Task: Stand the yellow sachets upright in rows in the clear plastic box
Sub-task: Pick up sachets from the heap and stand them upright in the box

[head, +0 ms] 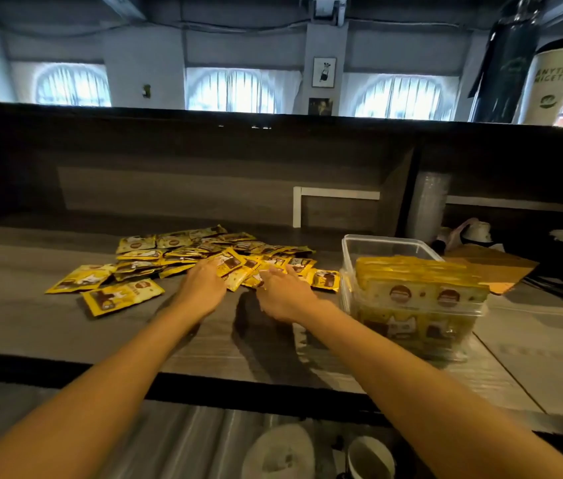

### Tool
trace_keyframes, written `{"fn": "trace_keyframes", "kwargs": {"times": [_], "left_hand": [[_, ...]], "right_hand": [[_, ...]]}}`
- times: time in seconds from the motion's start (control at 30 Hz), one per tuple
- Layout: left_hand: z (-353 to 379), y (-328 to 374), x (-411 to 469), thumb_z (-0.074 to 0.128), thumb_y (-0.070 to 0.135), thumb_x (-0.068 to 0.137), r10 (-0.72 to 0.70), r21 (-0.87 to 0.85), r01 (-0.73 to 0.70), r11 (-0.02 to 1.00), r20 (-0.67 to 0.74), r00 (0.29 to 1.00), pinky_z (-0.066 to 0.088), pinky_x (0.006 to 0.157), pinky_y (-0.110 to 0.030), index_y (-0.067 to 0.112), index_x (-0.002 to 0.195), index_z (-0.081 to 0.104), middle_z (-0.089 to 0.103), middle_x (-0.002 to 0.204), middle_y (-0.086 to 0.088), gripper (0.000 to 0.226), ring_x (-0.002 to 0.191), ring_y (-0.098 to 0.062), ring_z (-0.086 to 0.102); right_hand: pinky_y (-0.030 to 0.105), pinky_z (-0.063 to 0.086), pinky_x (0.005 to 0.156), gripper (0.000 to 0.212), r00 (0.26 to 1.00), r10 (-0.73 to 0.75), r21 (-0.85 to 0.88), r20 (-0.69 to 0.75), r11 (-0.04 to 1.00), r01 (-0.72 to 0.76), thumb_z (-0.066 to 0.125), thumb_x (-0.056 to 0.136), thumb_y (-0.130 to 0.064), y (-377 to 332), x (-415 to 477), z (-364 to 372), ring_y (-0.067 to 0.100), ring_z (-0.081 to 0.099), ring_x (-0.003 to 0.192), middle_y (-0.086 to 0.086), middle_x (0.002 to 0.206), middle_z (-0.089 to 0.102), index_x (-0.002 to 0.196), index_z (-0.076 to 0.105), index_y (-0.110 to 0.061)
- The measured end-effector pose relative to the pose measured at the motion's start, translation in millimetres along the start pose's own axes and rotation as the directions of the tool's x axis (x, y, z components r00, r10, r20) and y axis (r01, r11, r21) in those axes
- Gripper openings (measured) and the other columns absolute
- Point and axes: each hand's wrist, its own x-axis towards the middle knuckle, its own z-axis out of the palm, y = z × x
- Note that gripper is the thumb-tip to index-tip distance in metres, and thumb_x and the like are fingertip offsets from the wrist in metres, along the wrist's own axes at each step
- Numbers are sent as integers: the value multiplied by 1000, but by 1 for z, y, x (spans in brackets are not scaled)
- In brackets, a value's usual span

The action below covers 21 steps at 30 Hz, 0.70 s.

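On the middle of the worktop (48,323), loose yellow sachets (176,252) are spread in a flat heap. The left hand (200,286) is laid on it, fingers straight. The right hand (285,295) is set beside; whether anything is gripped cannot be told. Toward the right edge, the clear plastic box (376,242) is filled with standing sachets (421,295) in front, with open room left behind them.

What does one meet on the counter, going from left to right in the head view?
A stray yellow sachet → left hand → right hand → clear plastic box holding upright sachets → brown cardboard sheet. The main sachet pile is left out: it spreads behind both hands.
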Motion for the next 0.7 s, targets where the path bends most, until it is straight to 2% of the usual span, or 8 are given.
{"fn": "trace_keyframes", "kwargs": {"times": [0.1, 0.23, 0.3, 0.4, 0.47, 0.53, 0.6, 0.7], "left_hand": [[10, -15, 3, 32, 24, 99, -15, 86, 2, 996, 152, 988, 9, 118, -42, 16, 150, 6, 2, 159, -4, 58, 147, -21, 2], [17, -22, -1, 23, 38, 100, -50, 230, -21, 973, 299, 953, 0, 116, -49, 19, 150, 4, 0, 159, 0, 58, 147, -17, 0], [16, -20, -4, 26, 38, 100, -22, 204, -33, 978, 259, 966, 8, 116, -49, 18, 150, 6, 8, 159, -3, 58, 146, -21, 11], [11, -16, -11, 34, 32, 99, 42, 137, -64, 988, 158, 987, 35, 104, -43, 16, 149, 8, 30, 149, -12, 58, 134, -29, 36], [6, -15, -19, 32, 30, 99, 75, 201, -103, 974, 144, 987, 40, 96, -40, 13, 145, 24, 40, 137, -15, 49, 123, -29, 44], [0, -15, -26, 28, 31, 101, 127, 253, -167, 953, 170, 977, 41, 89, -39, 15, 122, 50, 47, 120, -15, 35, 111, -28, 48], [-4, -16, -33, 27, 27, 101, 174, 265, -217, 940, 175, 969, 41, 83, -39, 15, 86, 54, 52, 103, -15, 34, 103, -27, 47], [-4, -20, -35, 42, 31, 97, 176, 151, -189, 970, 90, 980, 38, 74, -32, 12, 77, 57, 50, 94, -9, 31, 94, -22, 49]], "right_hand": [[58, 6, 114, 53, 996, 5, -51, 83, 999, -1, 30, 100, -35, 7, 9, 12, 29, -4, 147, 2, 159, 6, 148, 20, -16], [58, 3, 114, 49, 993, -2, -96, 118, 995, 13, 27, 100, -35, 9, 10, 12, 29, 7, 146, 6, 157, 18, 144, 29, -14], [57, 5, 114, 42, 996, -21, -118, 85, 993, 31, 32, 100, -30, 7, 4, 9, 30, 26, 140, 12, 146, 37, 133, 44, -8], [53, 12, 114, 32, 997, -74, -155, 0, 985, 73, 36, 97, -21, 3, -11, 4, 31, 47, 121, 15, 124, 56, 112, 58, -3], [48, 22, 111, 30, 991, -120, -178, -58, 978, 108, 38, 96, -19, 1, -21, 2, 31, 52, 111, 16, 113, 61, 102, 61, -1], [41, 38, 96, 27, 980, -173, -184, -97, 971, 153, 40, 94, -18, 2, -31, -1, 31, 56, 100, 17, 101, 62, 91, 61, -1], [35, 42, 75, 23, 975, -197, -189, -103, 966, 175, 42, 93, -17, 5, -40, -5, 29, 55, 86, 14, 85, 56, 78, 54, -4], [29, 34, 60, 34, 976, -171, -203, -137, 969, 141, 44, 93, -18, 10, -41, -7, 23, 45, 75, 4, 65, 41, 61, 38, -7]]}}
